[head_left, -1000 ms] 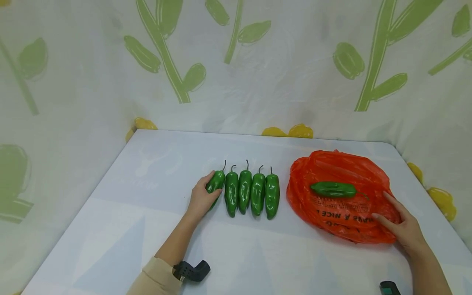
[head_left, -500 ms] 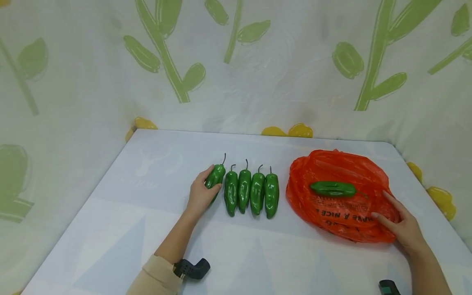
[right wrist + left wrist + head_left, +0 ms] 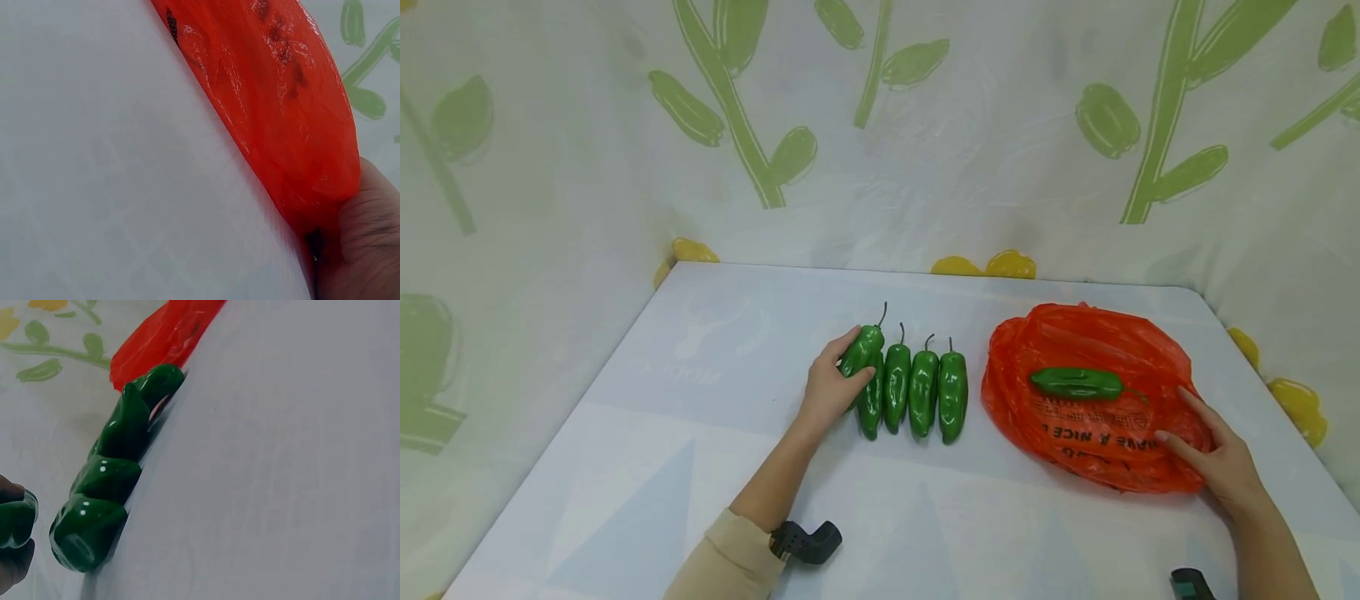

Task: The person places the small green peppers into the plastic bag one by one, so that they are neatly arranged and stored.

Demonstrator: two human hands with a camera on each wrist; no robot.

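Note:
My left hand (image 3: 832,387) grips a green chili pepper (image 3: 862,347), its curved stem pointing up and away. This pepper overlaps the leftmost chili of a row (image 3: 923,393) on the table. In the left wrist view, part of the held pepper (image 3: 15,522) shows between fingertips at the left edge, apart from the row (image 3: 87,534). My right hand (image 3: 1228,471) holds the near right edge of a red plastic bag (image 3: 1097,325), thumb over the plastic. A single chili pepper (image 3: 1078,384) lies sideways on the bag. In the right wrist view, the bag (image 3: 294,137) meets my thumb (image 3: 372,212).
A white table (image 3: 760,317) with pale triangle patterns lies under everything. Behind it hangs a pale curtain (image 3: 970,158) printed with green leaves and yellow flowers. Black wrist devices show at the left wrist (image 3: 808,543) and by the right forearm (image 3: 1191,583).
My left hand has raised the leftmost pepper and carried it away from me and to the right, over the neighbouring one. The right hand and bag have stayed put.

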